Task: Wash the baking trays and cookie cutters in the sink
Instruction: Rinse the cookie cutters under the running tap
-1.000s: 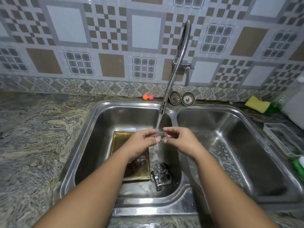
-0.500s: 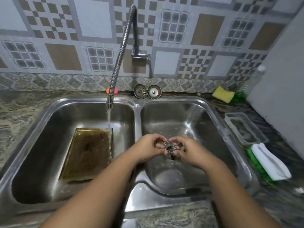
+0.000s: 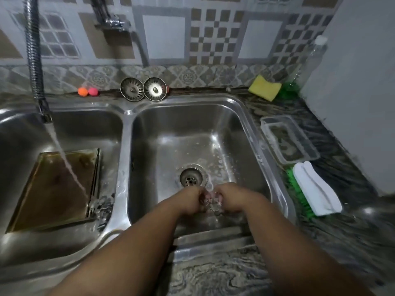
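Both of my hands are low inside the right sink basin (image 3: 233, 112), near its front wall. My left hand (image 3: 190, 200) and my right hand (image 3: 232, 199) pinch a small metal cookie cutter (image 3: 211, 202) between them; it is blurred and partly hidden by my fingers. A brown, greasy baking tray (image 3: 53, 189) lies in the left basin (image 3: 89, 124). Water from the flexible faucet (image 3: 35, 67) runs onto the tray. More metal cookie cutters (image 3: 104, 207) lie at the tray's right edge.
The drain (image 3: 190, 177) sits just beyond my hands. Two sink strainers (image 3: 143, 89) and two small balls (image 3: 87, 91) line the back rim. On the right counter are a yellow sponge (image 3: 264, 87), a clear container (image 3: 287, 142), a green brush with white handle (image 3: 314, 189) and a bottle (image 3: 314, 58).
My hands have carried the cookie cutter from under the running water in the left basin over the divider and down into the right basin. The view swung right.
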